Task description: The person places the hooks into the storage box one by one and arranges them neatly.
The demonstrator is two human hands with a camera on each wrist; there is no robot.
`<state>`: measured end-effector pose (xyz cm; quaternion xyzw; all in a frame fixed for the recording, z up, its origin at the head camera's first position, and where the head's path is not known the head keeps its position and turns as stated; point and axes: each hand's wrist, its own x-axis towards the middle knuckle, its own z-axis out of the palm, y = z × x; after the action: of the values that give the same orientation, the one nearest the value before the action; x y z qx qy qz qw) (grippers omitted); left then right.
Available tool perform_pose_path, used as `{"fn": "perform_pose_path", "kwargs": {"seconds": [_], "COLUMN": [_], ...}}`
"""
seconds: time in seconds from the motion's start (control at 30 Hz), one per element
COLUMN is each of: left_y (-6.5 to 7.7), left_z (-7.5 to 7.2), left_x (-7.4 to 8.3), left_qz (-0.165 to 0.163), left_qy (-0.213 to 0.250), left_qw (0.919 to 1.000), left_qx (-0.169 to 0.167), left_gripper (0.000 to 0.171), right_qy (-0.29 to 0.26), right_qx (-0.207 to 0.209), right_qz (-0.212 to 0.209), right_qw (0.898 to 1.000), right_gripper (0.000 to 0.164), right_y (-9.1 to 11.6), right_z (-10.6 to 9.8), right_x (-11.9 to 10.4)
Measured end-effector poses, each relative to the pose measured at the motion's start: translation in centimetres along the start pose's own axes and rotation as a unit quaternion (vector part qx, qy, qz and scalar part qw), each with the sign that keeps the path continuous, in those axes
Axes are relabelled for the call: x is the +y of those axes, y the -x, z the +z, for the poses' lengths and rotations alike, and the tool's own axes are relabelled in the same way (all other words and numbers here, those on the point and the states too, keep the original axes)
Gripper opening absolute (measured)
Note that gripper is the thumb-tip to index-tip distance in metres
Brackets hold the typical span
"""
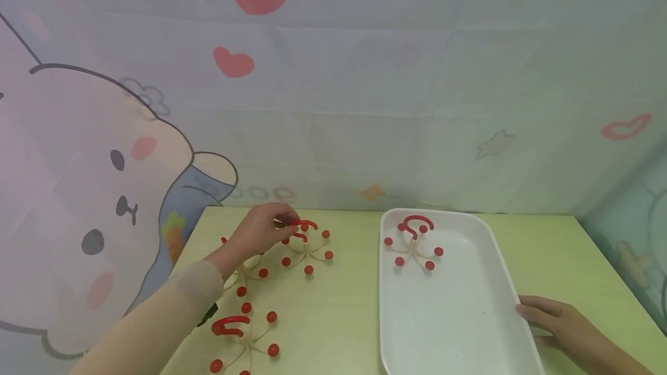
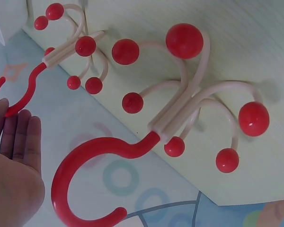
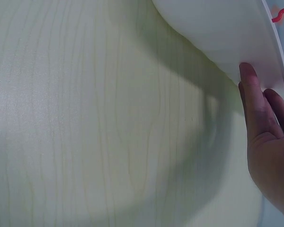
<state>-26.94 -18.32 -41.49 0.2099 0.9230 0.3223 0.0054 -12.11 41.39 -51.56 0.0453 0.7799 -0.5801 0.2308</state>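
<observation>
Fingers of the left hand (image 1: 263,227) pinch a red-hooked rack (image 1: 307,249) at seven o'clock in the head view, white tray (image 1: 453,328) toward four. Left wrist: lifting sideways could snag the loose rack (image 2: 168,116) at its four o'clock. Right wrist: the right hand (image 3: 270,151), near three, grips the white tray; loosening could let it slide.

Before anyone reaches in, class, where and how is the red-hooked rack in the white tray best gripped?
Probably by its red hook, pinched from above: it curves up over the pale stem as an open loop, easy to close on, while the red balls spread outward all round below and could obstruct a low sideways approach.
</observation>
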Motion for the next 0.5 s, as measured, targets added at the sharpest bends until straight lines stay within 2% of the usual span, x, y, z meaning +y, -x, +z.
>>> {"fn": "perform_pose_path", "kwargs": {"seconds": [0.1,0.2,0.5], "left_y": [-0.01,0.02,-0.02], "left_z": [0.05,0.11,0.17], "left_x": [0.05,0.06,0.60], "left_qz": [0.000,0.001,0.020], "left_qy": [0.003,0.002,-0.004], "left_qw": [1.0000,1.0000,0.9998], "left_qx": [0.003,0.006,0.009], "left_gripper": [0.013,0.012,0.010], "right_qy": [-0.009,-0.010,0.011], "right_qx": [0.001,-0.007,-0.003], "right_qz": [0.005,-0.009,-0.005], "right_qw": [1.000,1.000,1.000], "right_gripper": [0.062,0.061,0.063], "right_y": [-0.08,-0.02,0.22], "right_z": [-0.01,0.01,0.14], "right_x": [-0.04,0.00,-0.35]}}
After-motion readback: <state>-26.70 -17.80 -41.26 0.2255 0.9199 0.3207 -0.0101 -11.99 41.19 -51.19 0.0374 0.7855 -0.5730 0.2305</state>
